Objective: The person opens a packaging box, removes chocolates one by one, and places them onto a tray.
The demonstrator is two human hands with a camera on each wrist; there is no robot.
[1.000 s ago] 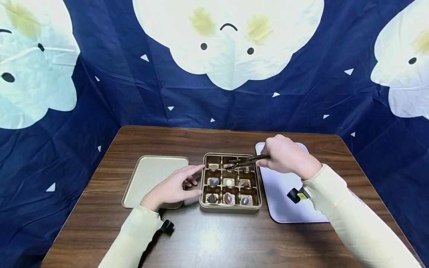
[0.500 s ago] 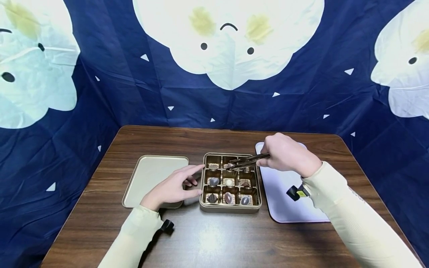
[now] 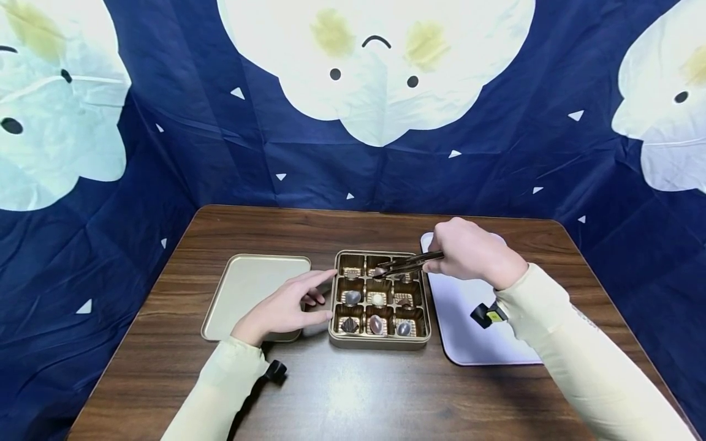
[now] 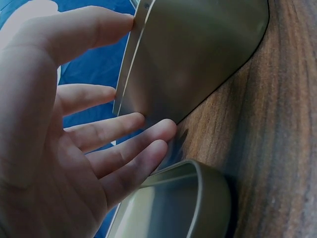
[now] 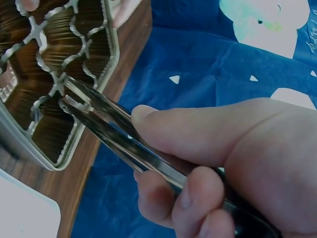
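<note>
Metal tongs (image 3: 415, 262) are pinched in my right hand (image 3: 466, 252), between thumb and curled fingers. Their tips reach into the back middle compartment of a gold tin (image 3: 377, 345); a chocolate (image 3: 379, 271) shows beside them, and whether they grip it I cannot tell. In the right wrist view the tongs' arms (image 5: 116, 119) stand slightly apart. My left hand (image 3: 284, 306) has its fingers spread, thumb and index fingertip touching the tin's left side. Several chocolates, such as a pink oval one (image 3: 376, 324) and a white one (image 3: 378, 299), sit in the tin's compartments.
A shallow gold lid (image 3: 245, 294) lies left of the tin, partly under my left hand. A pale lilac tray (image 3: 469, 334) lies to the right, beneath my right forearm. Dark blue cloth (image 3: 353, 165) hangs behind the wooden table (image 3: 342, 398).
My right hand has risen very slightly, and the tongs tilt a little more steeply with their tips in the same compartment. The left hand has stayed at the tin's side.
</note>
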